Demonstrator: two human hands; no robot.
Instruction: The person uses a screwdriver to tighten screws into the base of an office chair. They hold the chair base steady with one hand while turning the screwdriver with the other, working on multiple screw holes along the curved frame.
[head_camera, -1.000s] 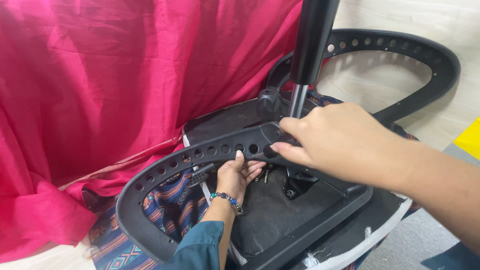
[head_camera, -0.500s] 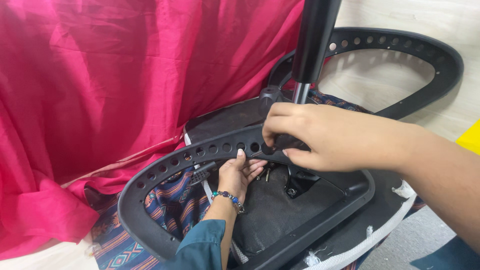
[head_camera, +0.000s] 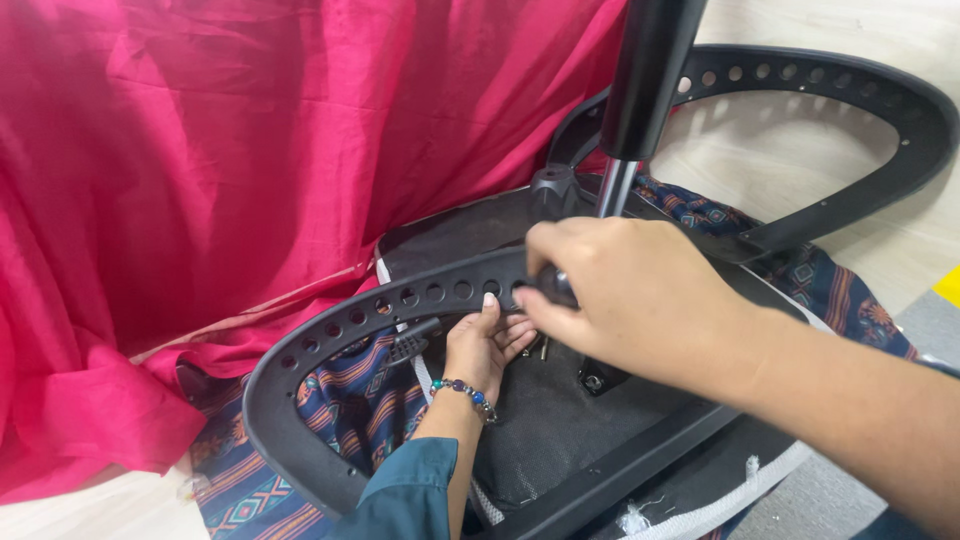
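An upturned black office chair seat (head_camera: 560, 430) lies on a patterned blue cloth (head_camera: 350, 390), its gas cylinder (head_camera: 645, 90) standing up. A perforated black armrest (head_camera: 330, 340) curves over the seat's near side. My left hand (head_camera: 485, 345), with a bead bracelet and teal sleeve, reaches under this armrest with its fingers flat on the seat underside, beside small bolts (head_camera: 540, 348). My right hand (head_camera: 630, 300) is curled over the armrest's inner end, fingers closed on a small dark tool with a metal tip (head_camera: 560, 285). What the tip touches is hidden.
A large pink cloth (head_camera: 230, 170) is draped over the left and back. The second armrest (head_camera: 860, 90) loops at the upper right over a pale wooden floor (head_camera: 800, 150). White cord (head_camera: 720, 510) trails along the seat's near edge.
My right hand slid left along the armrest and curled tighter, so a metal tip now shows at its fingers. My left hand stayed under the armrest.
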